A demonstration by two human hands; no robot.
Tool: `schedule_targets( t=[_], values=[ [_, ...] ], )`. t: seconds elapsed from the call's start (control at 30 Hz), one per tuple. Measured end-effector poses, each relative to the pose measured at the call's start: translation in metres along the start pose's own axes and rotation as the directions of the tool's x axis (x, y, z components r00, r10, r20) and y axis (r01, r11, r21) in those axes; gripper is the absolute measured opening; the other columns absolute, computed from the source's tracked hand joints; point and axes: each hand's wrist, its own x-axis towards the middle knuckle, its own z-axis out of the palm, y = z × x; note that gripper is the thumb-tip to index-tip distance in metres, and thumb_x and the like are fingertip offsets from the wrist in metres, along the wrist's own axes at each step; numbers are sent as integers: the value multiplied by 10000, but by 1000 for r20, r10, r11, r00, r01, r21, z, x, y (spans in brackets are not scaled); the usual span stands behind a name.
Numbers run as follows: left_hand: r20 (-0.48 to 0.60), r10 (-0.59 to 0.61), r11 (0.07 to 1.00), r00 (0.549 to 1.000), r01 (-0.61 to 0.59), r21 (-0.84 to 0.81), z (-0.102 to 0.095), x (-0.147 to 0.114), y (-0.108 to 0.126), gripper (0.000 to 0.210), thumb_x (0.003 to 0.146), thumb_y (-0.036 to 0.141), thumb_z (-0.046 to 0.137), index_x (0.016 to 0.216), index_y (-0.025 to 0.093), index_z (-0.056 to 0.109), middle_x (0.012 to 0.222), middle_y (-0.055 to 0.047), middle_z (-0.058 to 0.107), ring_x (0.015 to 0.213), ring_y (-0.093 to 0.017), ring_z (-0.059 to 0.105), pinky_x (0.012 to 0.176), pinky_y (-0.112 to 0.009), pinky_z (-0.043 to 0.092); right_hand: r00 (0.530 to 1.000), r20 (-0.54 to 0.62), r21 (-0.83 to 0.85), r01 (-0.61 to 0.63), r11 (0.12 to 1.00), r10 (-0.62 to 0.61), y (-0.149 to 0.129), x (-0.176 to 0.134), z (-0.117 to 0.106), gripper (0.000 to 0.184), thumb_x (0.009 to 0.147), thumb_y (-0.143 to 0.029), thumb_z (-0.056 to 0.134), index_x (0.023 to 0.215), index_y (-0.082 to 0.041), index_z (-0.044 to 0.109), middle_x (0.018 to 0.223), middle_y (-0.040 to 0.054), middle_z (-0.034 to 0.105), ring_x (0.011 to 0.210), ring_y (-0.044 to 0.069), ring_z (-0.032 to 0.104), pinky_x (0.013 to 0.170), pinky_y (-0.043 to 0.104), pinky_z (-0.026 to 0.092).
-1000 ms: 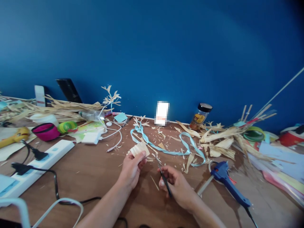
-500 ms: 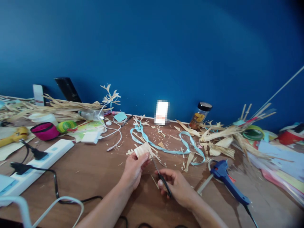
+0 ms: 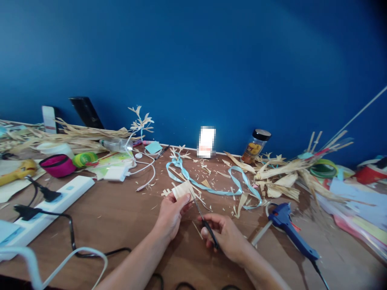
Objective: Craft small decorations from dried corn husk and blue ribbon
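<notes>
Between the thumb and fingers of my left hand [image 3: 171, 214] is a pale, flat piece of dried husk [image 3: 181, 190]. My right hand [image 3: 222, 233] grips a pair of scissors [image 3: 209, 232] by its black handles. The scissor blades reach up and left to the husk's right edge, close to my left thumb; whether they are parted is too small to tell. Behind my hands a light blue ribbon [image 3: 217, 193] winds over the brown table, tied near a small husk flower [image 3: 179, 153]. Husk scraps lie scattered around it.
A blue glue gun [image 3: 293, 231] lies to the right of my right hand. At left are a white power strip [image 3: 69, 195] and cables. A lidded jar [image 3: 255, 147] stands near the blue wall, beside a bundle of dried husks [image 3: 278, 173].
Almost nothing differs. Both hands, the husk piece and the scissors keep nearly the same places; the whole view has shifted very slightly.
</notes>
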Motion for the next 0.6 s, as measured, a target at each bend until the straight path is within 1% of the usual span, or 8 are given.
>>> schedule_targets(
  t=[0.2,0.43,0.6],
  values=[
    [1,6,1000,1000,-6,4,-1,0,0,325,526,140,781,818,108,641,745,-51,697,589,-111,627,535,-181,517,1000,-8,-5,-22,1000,22,-1,0,1,400,661,-350,649,1014,-172,592,654,-25,582,470,79,531,385,155,352],
    [-13,7,1000,1000,-7,-4,-1,0,-2,310,540,133,776,817,112,639,746,-49,691,592,-105,623,545,-179,518,1000,-10,2,1,1000,-1,0,1,1,398,668,-364,658,1010,-170,596,639,-33,573,471,77,521,406,169,356],
    [-29,11,1000,1000,-11,0,-2,1,-3,311,539,142,779,814,117,635,741,-39,688,587,-99,619,554,-184,523,1000,2,1,20,1000,-20,1,1,1,366,688,-342,648,1001,-159,595,652,-27,568,487,72,520,424,166,359]
  ],
)
